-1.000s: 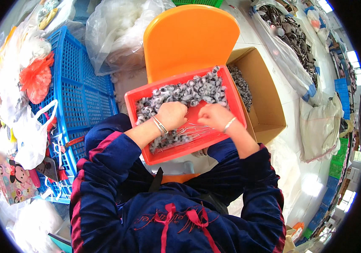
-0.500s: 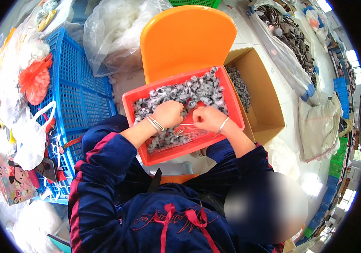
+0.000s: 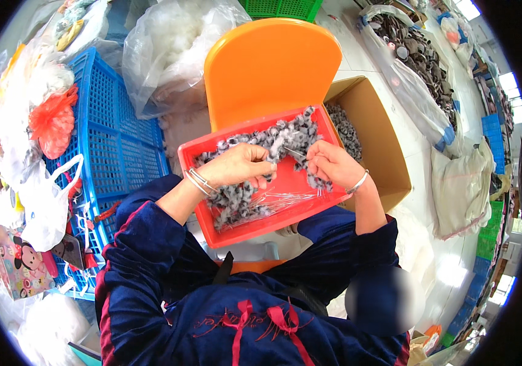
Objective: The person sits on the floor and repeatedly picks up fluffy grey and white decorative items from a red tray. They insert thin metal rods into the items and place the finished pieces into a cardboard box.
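A red tray [image 3: 296, 179] sits over my lap, holding a heap of fuzzy grey, black and white pieces [image 3: 235, 201] and a bundle of thin, shiny metal rods [image 3: 282, 200]. Above it, my left hand [image 3: 239, 166] pinches one fuzzy piece [image 3: 277, 150] between thumb and fingers. My right hand [image 3: 336, 167] is closed around a thin metal rod [image 3: 293, 150], which points left at that piece. Whether the rod's tip is inside the fuzz or just against it, I cannot tell.
An orange chair [image 3: 273, 67] stands behind the tray. A cardboard box [image 3: 377, 143] with more fuzzy pieces is to its right. Blue plastic crates [image 3: 120, 140] stand at left, and a clear bag of white stuffing [image 3: 178, 49] lies behind. A sack of dark pieces [image 3: 410, 52] is far right.
Both hands have risen from low in the tray. The left now shows a pinched fuzzy piece; the right has moved rightward and shows a metal rod.
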Demonstrator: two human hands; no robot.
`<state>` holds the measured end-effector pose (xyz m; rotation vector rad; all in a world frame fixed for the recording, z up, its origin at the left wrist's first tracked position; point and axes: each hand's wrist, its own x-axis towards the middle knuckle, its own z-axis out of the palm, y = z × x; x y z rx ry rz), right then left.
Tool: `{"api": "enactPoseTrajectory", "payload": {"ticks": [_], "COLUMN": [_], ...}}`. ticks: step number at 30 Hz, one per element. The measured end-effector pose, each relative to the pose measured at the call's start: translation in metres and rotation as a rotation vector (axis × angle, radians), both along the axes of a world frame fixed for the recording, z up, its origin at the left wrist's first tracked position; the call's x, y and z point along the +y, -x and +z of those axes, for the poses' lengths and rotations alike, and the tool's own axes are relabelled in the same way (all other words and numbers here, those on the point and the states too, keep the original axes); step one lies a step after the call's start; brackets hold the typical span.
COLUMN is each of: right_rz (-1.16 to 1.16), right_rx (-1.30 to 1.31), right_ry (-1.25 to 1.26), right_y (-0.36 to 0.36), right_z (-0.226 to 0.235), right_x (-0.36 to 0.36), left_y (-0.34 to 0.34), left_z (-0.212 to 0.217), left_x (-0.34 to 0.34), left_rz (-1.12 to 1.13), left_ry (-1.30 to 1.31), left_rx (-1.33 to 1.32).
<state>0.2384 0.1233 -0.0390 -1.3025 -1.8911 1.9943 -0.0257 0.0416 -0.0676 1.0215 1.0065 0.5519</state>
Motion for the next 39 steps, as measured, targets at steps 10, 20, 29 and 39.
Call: {"api": "enactPoseTrajectory", "payload": {"ticks": [10, 20, 29, 39], "right_rz": [-0.315, -0.158, -0.113, -0.281], "right_rx": [0.238, 0.322, 0.299, 0.347], "right_ry": [-0.131, -0.204, -0.22, -0.529], "right_y": [0.023, 0.044, 0.049, 0.039], "right_z": [-0.001, -0.008, -0.004, 0.019], "right_x": [-0.009, -0.028, -0.036, -0.019], "left_y": [-0.007, -0.012, -0.015, -0.01], "left_z": [0.008, 0.0, 0.017, 0.022], "left_x": [-0.007, -0.008, 0.0, -0.004], "left_rz": [-0.014, -0.009, 0.164, 0.254], "left_ry": [-0.106, -0.433, -0.036, -0.113], "left_rx": [0.016, 0.228, -0.017, -0.083]}}
